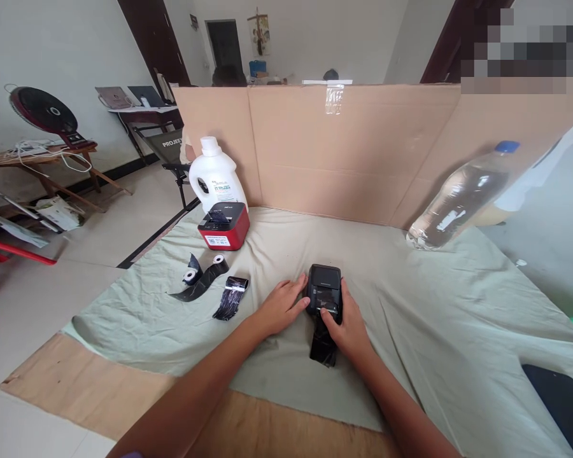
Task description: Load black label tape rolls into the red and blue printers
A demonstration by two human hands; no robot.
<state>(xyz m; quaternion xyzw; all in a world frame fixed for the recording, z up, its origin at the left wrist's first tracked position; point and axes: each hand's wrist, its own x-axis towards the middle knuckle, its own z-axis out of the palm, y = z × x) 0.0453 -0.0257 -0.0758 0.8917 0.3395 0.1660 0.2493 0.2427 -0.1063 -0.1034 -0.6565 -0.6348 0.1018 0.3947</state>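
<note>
A black handheld receipt printer [325, 280] lies on the cloth in front of me. A glossy black paper strip [323, 343] extends from its near end onto the cloth. My right hand [351, 323] grips the printer's right side, its thumb over the lower front. Against the left edge rests my left hand [284, 306], fingers stretched out and thumb apart, touching the casing without wrapping round it. To the left lie two paper rolls [218, 261] with dark strips unrolled, and a crinkled dark roll [232, 296] nearer me.
A red and black box-shaped printer [237, 230] stands before a white jug [221, 173] at the back left. Cardboard [325, 159] walls off the far side. A large clear bottle [458, 200] leans at the right. A dark flat object [561, 404] lies near right.
</note>
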